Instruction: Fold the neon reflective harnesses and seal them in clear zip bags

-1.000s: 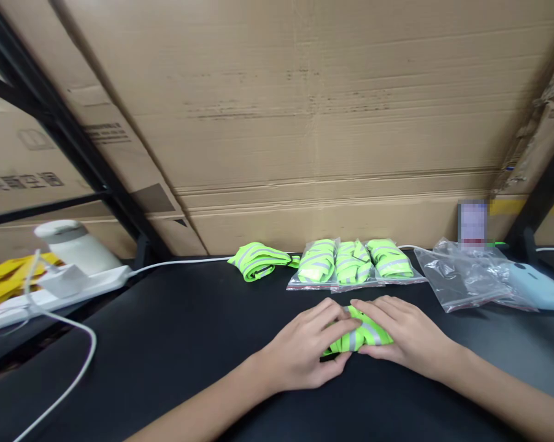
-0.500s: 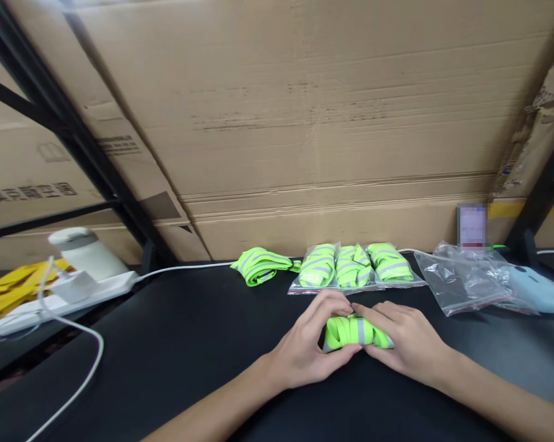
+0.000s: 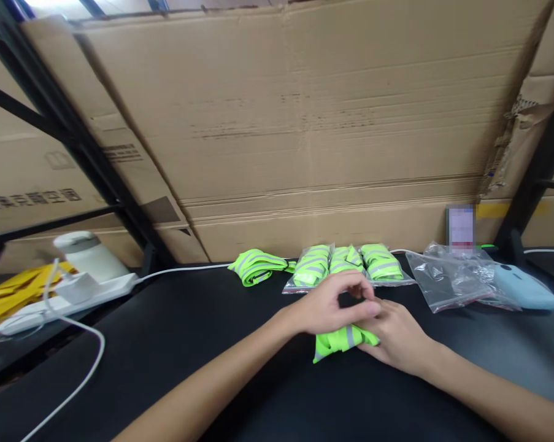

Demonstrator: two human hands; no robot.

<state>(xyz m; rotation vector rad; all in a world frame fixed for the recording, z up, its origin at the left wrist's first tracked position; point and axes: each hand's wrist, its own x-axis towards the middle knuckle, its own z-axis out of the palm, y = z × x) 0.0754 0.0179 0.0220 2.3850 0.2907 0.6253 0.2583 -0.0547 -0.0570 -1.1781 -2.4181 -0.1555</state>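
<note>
A folded neon-green reflective strap (image 3: pixel 338 341) with grey stripes lies on the black table in front of me. My right hand (image 3: pixel 399 337) grips its right end, with the thumb along the near side. Just above the bundle, my left hand (image 3: pixel 334 307) is curved, thumb and fingers apart with nothing visible between them. Its fingertips overlap the back of my right fingers; whether they touch is unclear. Behind the hands, several similar straps (image 3: pixel 311 267) sit in clear zip bags. Left of these lies a loose folded strap (image 3: pixel 258 267) without a bag.
Clear plastic bags (image 3: pixel 446 285) and a light-blue object (image 3: pixel 525 287) lie at the right. A white power strip (image 3: pixel 28 317), a pale bottle (image 3: pixel 90 255), yellow material (image 3: pixel 16 288) and a white cable (image 3: pixel 99 350) are at the left. Cardboard (image 3: pixel 277 123) walls the back.
My left hand has let go of the strap's left end and risen above it toward my right hand. My right hand still holds the strap. The camera view has shifted slightly.
</note>
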